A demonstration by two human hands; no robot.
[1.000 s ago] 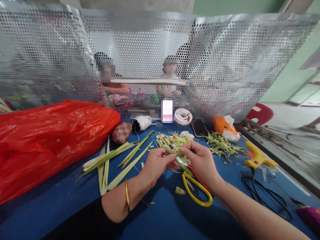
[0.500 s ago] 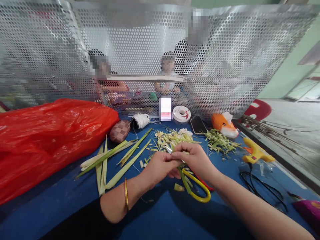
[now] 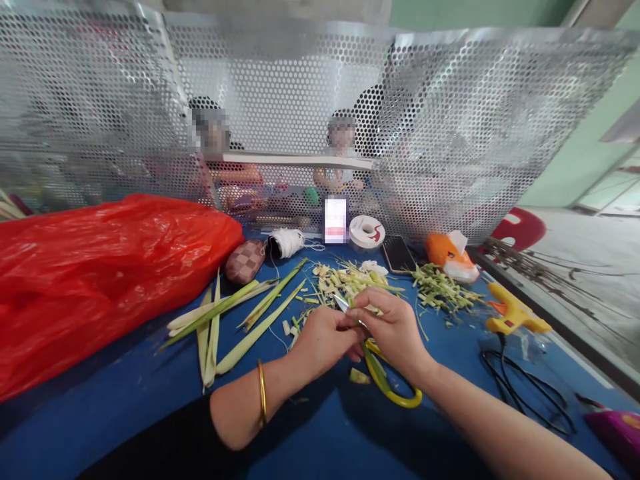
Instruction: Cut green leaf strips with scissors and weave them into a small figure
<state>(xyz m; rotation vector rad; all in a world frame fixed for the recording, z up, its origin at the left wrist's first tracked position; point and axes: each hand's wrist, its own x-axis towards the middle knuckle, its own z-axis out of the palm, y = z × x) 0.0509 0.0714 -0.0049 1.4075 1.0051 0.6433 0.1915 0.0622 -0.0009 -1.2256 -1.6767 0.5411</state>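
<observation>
My left hand [image 3: 325, 337] is closed, its thumb and fingers meeting my right hand in front of me. Between the two hands lie yellow-handled scissors [image 3: 395, 398], the blade tip pointing up and away, the handle loop toward me. My left fingers seem wrapped around the middle of the scissors, though the hold is partly hidden. In a pinch, my right hand [image 3: 393, 327] has a narrow green leaf strip [image 3: 376, 371], which runs down along the scissors over the handle. Several long pale-green leaves [image 3: 257, 333] lie to the left of my hands. Beyond them is a heap of cut leaf pieces [image 3: 340, 277].
At left lies a red plastic bag [image 3: 115, 280], with a checkered pouch [image 3: 245, 261] and white thread [image 3: 287, 243] beside it. A ribbon roll [image 3: 367, 232], phone [image 3: 398, 254], tissue pack [image 3: 450, 257] and yellow glue gun [image 3: 515, 310] with cable stand right. Perforated mesh [image 3: 270, 87] rises behind; people sit beyond.
The view has shifted slightly, moving the table items a little to the right. My right fingers have bent more over the strip and sit slightly further right; both hands stay together at the scissors.
</observation>
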